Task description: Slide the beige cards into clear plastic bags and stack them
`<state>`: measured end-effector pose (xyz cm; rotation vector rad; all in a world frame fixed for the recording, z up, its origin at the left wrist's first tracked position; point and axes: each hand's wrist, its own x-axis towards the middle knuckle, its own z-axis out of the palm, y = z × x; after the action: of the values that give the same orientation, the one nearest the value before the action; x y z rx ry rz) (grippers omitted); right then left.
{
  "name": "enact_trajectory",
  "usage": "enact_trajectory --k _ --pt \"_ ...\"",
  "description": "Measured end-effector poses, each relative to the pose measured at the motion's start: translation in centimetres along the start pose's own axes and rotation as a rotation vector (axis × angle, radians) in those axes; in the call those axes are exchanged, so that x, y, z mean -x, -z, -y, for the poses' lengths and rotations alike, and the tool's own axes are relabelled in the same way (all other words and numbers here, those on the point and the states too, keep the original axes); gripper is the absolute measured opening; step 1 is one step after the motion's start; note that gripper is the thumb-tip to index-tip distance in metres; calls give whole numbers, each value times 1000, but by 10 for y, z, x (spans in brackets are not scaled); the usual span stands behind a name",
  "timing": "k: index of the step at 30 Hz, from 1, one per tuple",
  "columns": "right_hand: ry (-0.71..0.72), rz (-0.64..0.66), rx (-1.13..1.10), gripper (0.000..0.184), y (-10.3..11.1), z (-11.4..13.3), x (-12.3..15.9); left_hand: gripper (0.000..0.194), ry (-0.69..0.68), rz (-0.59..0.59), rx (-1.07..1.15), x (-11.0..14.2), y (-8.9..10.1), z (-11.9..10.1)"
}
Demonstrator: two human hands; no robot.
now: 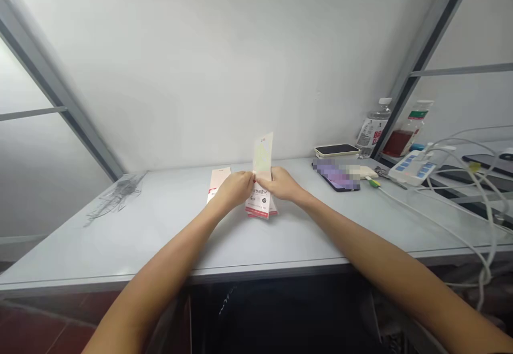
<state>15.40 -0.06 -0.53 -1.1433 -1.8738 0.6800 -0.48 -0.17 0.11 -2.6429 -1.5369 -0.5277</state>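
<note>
My left hand (236,189) and my right hand (284,184) meet above the middle of the desk, both closed at the packet. Between them is a white ruler-set packet (258,202) with dark printed characters and a red lower band. A pale, greenish-yellow flat piece (263,156) stands upright above it; whether it is part of the packet or separate, I cannot tell. My right thumb lies across the front, and my left fingers pinch the left edge. Another red-edged packet (274,208) shows behind the lower end. Partly hidden by my left hand, a similar packet (219,176) lies on the desk.
The white desk (168,247) meets a wall behind. At right are a phone on a box (337,151), a purple-screened phone (334,175), a water bottle (373,132), a bottle with dark red liquid (405,133), a power strip (412,168) and loose white cables (433,223).
</note>
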Motion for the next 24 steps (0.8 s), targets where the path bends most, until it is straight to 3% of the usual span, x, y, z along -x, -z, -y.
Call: enact_trajectory --k 3,8,24 --pt "37 50 64 21 0 1 0 32 34 -31 -43 -1 -2 -4" --pt "69 1 138 25 0 2 -1 37 145 -120 14 -3 -3 -10" --pt "79 -77 257 25 -3 -4 -4 32 233 -137 202 -12 -3 -9"
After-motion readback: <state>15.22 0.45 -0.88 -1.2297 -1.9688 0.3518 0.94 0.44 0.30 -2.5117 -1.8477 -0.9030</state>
